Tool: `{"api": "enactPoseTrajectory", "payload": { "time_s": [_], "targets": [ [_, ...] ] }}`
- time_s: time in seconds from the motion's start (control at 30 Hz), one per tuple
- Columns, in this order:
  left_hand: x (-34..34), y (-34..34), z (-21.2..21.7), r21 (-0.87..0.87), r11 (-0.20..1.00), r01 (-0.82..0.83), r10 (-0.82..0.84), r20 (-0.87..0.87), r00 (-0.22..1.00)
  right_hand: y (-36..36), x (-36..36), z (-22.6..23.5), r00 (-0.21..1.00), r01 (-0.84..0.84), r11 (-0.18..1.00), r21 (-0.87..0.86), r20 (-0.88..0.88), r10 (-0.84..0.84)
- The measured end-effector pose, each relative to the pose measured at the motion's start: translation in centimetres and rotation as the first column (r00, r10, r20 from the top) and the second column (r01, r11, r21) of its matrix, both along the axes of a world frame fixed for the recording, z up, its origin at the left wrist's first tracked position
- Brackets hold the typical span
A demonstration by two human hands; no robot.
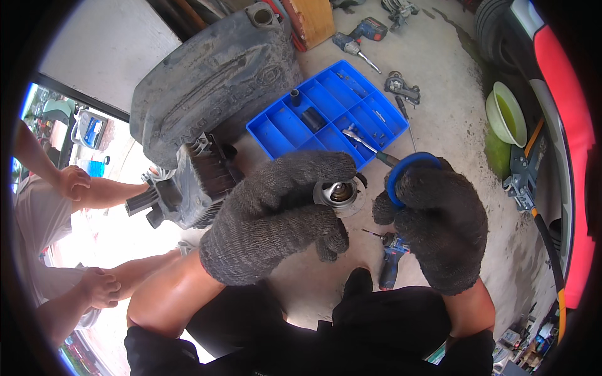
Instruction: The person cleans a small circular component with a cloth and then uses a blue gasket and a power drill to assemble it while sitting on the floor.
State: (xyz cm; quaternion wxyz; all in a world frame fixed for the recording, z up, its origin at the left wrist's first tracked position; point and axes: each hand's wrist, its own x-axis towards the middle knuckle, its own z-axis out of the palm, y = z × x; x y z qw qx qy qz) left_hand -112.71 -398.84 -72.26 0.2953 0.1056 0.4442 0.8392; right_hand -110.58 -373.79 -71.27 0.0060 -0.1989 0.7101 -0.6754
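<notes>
Both my hands wear dark grey knit gloves. In front of me, the curled fingers and thumb of my left hand (pixel 269 219) hold a round metal part that looks like an engine thermostat (pixel 339 192), its domed centre facing up. To the right, my right hand (pixel 442 219) pinches a blue rubber ring gasket (pixel 394 183), which stands apart from the metal part. Part of the ring is hidden behind the glove. Just beyond the hands, a ratchet (pixel 365 144) lies across the near edge of the blue divided tray (pixel 263 139), which holds sockets and small hardware.
A large dirty engine cover (pixel 213 81) leans at the back left, beside a dark finned part (pixel 188 188). Cordless drivers (pixel 390 263) lie on the concrete. A bowl of green liquid (pixel 506 116) stands near the red car panel (pixel 564 94). Another person (pixel 53 213) sits at left.
</notes>
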Motion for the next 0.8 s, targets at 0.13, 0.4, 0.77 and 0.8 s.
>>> {"api": "enactPoseTrajectory", "payload": {
  "time_s": [0.13, 0.4, 0.77, 0.8],
  "targets": [
    [-0.1, -0.1, 0.2, -0.030, 0.998, 0.063, -0.058, 0.127, 0.990, -1.5, 0.0, 0.6, 0.983, 0.155, 0.968, 0.199, -0.127, -0.132],
    [-0.4, 0.8, 0.1, -0.378, 0.908, -0.180, -0.018, -0.465, 0.885, -1.5, 0.5, 0.9, 0.964, -0.020, 0.993, -0.119, 0.263, 0.051],
    [-0.2, 1.1, 0.0, -0.203, 0.973, -0.111, 0.045, -0.302, 0.952, -1.4, 0.9, 0.3, 0.994, 0.099, 0.944, 0.314, -0.083, -0.076],
    [-0.3, 1.0, 0.1, -0.186, 0.978, -0.090, 0.034, -0.286, 0.958, -1.5, 0.9, 0.4, 0.991, 0.112, 0.934, 0.339, -0.107, -0.080]
  ]
}}
